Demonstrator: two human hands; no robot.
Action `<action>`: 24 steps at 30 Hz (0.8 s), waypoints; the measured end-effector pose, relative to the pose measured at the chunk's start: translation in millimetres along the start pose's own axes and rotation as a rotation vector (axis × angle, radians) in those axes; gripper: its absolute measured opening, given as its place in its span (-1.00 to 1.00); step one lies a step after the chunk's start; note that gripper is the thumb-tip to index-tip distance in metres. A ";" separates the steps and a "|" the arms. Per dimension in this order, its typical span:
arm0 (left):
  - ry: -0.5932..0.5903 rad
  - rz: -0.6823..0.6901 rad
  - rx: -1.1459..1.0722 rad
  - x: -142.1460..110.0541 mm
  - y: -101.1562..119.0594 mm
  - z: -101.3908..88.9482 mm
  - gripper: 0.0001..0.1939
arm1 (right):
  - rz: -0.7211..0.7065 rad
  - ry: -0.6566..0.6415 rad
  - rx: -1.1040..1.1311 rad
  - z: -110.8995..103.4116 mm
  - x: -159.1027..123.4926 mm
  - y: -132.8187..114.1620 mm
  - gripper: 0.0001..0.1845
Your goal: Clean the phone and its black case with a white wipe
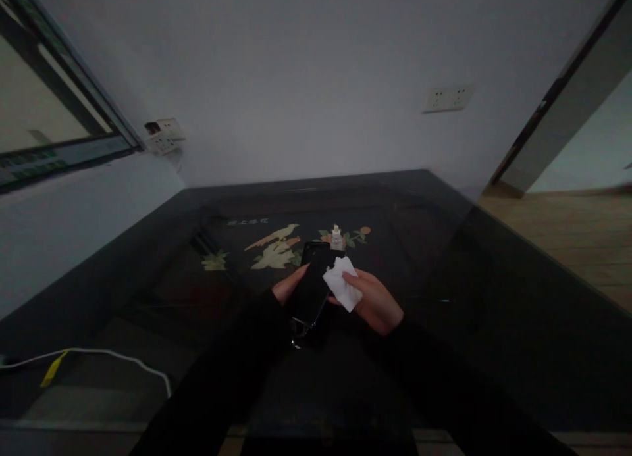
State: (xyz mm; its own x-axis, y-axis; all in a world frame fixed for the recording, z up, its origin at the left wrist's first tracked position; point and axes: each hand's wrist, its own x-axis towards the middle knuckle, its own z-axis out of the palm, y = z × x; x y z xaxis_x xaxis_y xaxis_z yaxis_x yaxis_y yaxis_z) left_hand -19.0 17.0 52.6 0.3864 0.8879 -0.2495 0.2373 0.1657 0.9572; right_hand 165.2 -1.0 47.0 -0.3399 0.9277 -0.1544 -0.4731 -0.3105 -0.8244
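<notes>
My left hand point(290, 285) is closed around the left edge of a black smartphone point(311, 288), tilted above the dark table. A small metallic piece point(295, 343) shows just below the phone's lower end. On the phone's right side, my right hand point(374, 301) pinches a crumpled white tissue point(342, 283). The tissue overlaps the phone's right edge; whether it presses on the screen I cannot tell. Just beyond the phone stands a small clear bottle point(336, 237) with a whitish top.
The glossy dark table point(424, 245) bears a bird-and-flower picture point(276, 252). A white cable point(108, 353) with a yellow tag point(54, 369) lies at the left front. Wall sockets point(448, 99) sit behind, a window point(44, 94) at left, wooden floor point(553, 232) at right.
</notes>
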 end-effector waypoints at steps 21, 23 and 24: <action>-0.342 -0.075 -1.001 -18.0 -20.5 19.4 -0.28 | -0.956 0.037 -1.304 -14.4 2.5 -15.6 -0.49; -0.326 -0.069 -0.900 -19.3 -22.5 23.5 -0.30 | -0.982 -0.035 -1.403 -11.5 4.8 -11.5 -0.48; -0.255 -0.076 -0.780 -19.9 -23.3 25.0 -0.30 | -0.975 -0.077 -1.446 -9.9 5.7 -8.8 -0.48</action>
State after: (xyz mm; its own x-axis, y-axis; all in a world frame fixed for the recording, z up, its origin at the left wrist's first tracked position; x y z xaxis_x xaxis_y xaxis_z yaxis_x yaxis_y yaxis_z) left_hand -9.9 -15.2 31.6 0.6073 0.7531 -0.2531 -0.3803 0.5553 0.7396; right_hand 175.4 9.1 48.0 -0.4515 0.6218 0.6400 0.5194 0.7663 -0.3781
